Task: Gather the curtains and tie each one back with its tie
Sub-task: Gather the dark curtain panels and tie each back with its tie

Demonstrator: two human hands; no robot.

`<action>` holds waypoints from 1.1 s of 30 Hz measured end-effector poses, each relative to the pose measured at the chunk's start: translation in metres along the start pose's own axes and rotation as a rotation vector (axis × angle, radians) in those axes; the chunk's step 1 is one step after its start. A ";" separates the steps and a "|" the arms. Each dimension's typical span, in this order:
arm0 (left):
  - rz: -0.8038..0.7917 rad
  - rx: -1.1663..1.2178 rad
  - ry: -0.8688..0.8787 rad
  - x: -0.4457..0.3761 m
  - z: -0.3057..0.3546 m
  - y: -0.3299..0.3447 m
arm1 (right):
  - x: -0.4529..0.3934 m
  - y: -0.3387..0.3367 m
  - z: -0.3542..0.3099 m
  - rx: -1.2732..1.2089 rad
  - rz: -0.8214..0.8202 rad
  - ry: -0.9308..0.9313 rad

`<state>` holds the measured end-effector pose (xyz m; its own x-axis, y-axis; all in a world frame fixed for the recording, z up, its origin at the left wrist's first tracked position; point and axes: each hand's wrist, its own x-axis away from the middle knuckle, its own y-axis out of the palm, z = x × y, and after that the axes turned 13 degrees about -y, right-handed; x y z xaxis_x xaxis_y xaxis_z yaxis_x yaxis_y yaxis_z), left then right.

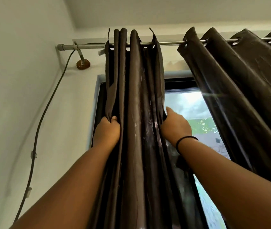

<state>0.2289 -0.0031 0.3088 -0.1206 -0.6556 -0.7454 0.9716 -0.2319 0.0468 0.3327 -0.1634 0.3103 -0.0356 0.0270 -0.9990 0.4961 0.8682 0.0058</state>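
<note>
Both hands grip left curtain (134,96) | left hand (107,131) | right hand (175,126), fingers seemingly hidden

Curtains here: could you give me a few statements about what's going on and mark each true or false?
1. Both hands grip the left curtain. True.
2. The right curtain is bunched tight. False: it hangs spread along the rod.
3. The right hand has a black band at its wrist. True.
4. The left hand holds the cable. False: it pinches a curtain fold.
5. The window is fully covered. False: daylight shows between the curtains.
</note>
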 end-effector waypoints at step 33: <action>-0.141 -0.104 0.178 0.057 0.052 0.085 | -0.002 -0.042 0.071 -0.664 -0.150 0.071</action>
<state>0.2939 -0.0976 0.3045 -0.2274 -0.4833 -0.8454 0.9646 -0.2311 -0.1273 0.3736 -0.2350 0.3086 -0.1301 -0.1042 -0.9860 -0.1548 0.9844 -0.0836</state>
